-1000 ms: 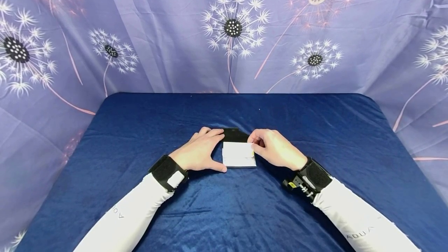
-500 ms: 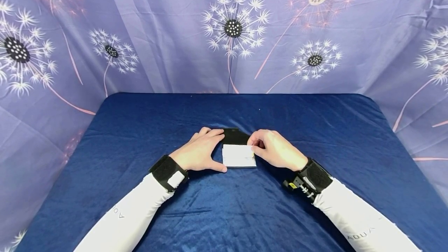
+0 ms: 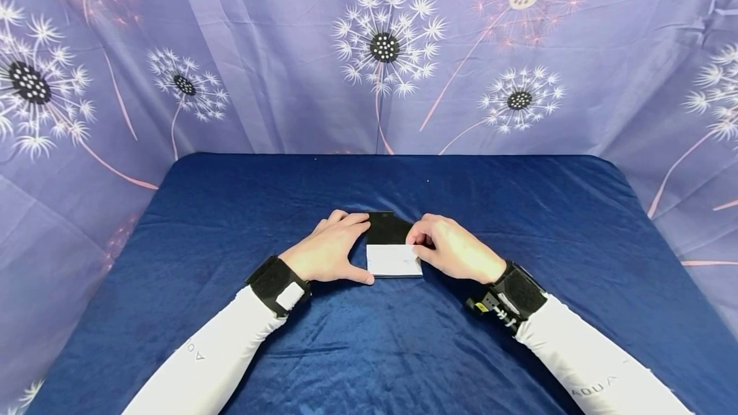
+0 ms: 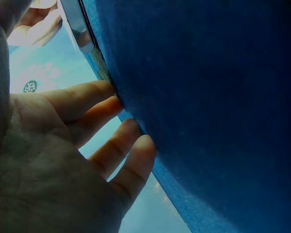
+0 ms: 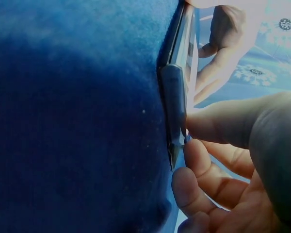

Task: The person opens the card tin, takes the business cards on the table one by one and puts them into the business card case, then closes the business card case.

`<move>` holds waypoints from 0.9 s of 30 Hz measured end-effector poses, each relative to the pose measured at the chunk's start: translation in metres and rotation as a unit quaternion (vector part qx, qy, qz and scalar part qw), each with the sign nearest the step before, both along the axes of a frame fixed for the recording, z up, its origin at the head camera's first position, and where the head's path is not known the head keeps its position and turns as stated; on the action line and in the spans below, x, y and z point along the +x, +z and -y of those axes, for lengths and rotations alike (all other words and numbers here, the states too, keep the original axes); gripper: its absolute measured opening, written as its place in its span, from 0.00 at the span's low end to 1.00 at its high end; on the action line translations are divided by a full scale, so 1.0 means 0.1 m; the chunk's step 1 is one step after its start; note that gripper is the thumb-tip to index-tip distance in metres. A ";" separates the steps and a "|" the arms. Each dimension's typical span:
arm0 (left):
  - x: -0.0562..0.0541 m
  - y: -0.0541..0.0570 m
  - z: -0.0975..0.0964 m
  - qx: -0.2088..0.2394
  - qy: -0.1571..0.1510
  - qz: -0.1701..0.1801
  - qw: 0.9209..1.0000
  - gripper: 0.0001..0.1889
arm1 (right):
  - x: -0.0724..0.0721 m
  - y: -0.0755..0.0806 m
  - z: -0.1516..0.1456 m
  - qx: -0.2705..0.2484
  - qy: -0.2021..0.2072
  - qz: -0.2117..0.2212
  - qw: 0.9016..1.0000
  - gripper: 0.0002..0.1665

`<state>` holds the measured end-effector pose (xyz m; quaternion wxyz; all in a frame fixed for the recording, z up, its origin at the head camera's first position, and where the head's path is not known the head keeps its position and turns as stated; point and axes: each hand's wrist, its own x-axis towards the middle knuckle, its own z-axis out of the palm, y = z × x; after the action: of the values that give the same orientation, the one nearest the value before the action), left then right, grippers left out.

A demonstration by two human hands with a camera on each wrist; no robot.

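A small flat item with a white top sheet lies at the middle of the table, with a black flat panel spread behind it. My left hand rests at its left side, fingers spread over the panel's left edge and thumb at the near left corner. At the far right corner, my right hand pinches the white sheet between thumb and forefinger. The item's thin, shiny side shows in the right wrist view. In the left wrist view, the left fingers are loosely extended and touch the cloth.
Dark blue cloth covers the table. A purple curtain with dandelion prints hangs behind the far edge and along both sides. Both wrists wear black straps with small devices.
The white sheet's far edge has come down toward me, baring more of the black panel. My right fingertips have shifted slightly nearer with it. The left hand has stayed in place.
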<state>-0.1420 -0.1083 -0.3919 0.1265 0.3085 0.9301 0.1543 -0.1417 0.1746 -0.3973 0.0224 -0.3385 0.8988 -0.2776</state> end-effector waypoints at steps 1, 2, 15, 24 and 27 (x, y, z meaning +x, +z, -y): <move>0.00 0.00 0.00 0.000 0.000 0.000 1.000 0.57 | 0.00 0.00 0.00 0.000 0.002 -0.001 1.000 0.11; 0.00 0.00 0.00 0.001 0.000 0.000 1.000 0.57 | 0.00 0.00 0.00 -0.001 0.004 -0.003 1.000 0.11; 0.02 0.00 0.00 0.002 0.002 0.004 1.000 0.56 | 0.03 -0.02 -0.02 0.008 0.010 -0.015 1.000 0.10; 0.00 -0.01 0.00 -0.003 0.003 0.003 1.000 0.57 | 0.05 -0.01 -0.04 0.010 -0.007 -0.008 1.000 0.08; 0.00 0.00 0.00 -0.001 0.003 0.001 1.000 0.57 | 0.05 0.00 -0.04 0.005 -0.017 -0.006 1.000 0.08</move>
<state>-0.1423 -0.1086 -0.3920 0.1273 0.3050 0.9311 0.1545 -0.1366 0.1785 -0.3970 0.0135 -0.3252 0.9057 -0.2715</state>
